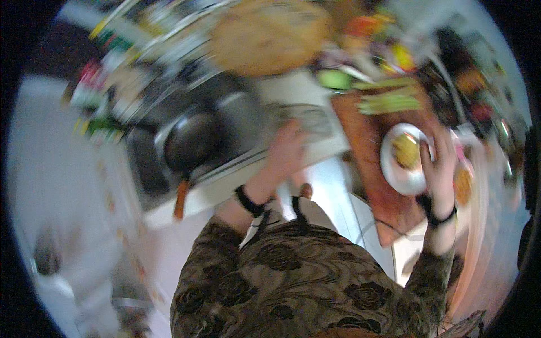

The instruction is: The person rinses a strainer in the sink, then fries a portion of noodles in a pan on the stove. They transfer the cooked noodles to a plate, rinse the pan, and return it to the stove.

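Observation:
My left hand [289,145] is held over the front edge of the pale countertop [334,143]. Its fingers are spread and blurred, and nothing shows in them. At the right, my right hand [441,162] overlaps the right rim of a white oval plate [391,175]. Whether it grips that rim or only rests beside it cannot be told through the blur. A yellowish mound of food [405,151] lies on the plate. Beneath the plate is a reddish-brown wooden cutting board [372,156], with light green stalks [391,102] across its far part.
A dark pan [194,141] with a wooden handle [181,199] sits on the dark stovetop [146,169] at the left, its handle jutting over the front edge. Behind stands a large round wooden board [270,38]. A green round item [334,79] lies beyond the cutting board.

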Available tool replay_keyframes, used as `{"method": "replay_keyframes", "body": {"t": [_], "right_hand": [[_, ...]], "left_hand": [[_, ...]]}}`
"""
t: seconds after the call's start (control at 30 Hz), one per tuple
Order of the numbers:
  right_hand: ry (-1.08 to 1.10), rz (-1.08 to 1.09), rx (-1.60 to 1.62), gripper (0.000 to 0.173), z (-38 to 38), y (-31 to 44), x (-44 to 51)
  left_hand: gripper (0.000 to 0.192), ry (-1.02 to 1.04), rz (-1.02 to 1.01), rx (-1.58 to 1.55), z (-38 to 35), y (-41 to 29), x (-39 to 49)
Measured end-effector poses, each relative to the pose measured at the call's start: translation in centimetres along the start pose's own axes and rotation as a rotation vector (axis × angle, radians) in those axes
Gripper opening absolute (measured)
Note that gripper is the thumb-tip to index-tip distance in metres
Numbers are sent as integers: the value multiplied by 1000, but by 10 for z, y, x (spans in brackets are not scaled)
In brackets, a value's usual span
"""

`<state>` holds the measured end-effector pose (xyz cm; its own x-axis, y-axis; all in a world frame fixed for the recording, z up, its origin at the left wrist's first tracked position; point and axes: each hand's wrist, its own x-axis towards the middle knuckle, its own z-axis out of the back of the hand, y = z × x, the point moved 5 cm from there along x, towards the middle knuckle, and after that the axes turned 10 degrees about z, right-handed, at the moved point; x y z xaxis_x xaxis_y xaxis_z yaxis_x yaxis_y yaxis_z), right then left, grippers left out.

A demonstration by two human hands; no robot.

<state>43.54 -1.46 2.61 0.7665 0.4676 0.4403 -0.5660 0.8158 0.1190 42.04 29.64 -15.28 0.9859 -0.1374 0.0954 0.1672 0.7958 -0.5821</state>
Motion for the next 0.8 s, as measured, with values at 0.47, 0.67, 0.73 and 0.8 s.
{"method": "replay_keyframes", "body": {"t": [0.47, 0.67, 0.73, 0.8], "right_hand": [[718, -20, 1029, 27, -254, 363, 261], [502, 182, 72, 27, -361, 379, 357], [437, -112, -30, 29, -382, 343, 372], [234, -51, 34, 30, -397, 328, 383]], "left_hand": [[26, -528, 969, -570, 285, 261, -276], [53, -174, 1304, -1270, 201, 313, -324], [55, -44, 1304, -1459, 178, 307, -319], [56, -19, 1269, -1572, 165, 300, -309]]}}
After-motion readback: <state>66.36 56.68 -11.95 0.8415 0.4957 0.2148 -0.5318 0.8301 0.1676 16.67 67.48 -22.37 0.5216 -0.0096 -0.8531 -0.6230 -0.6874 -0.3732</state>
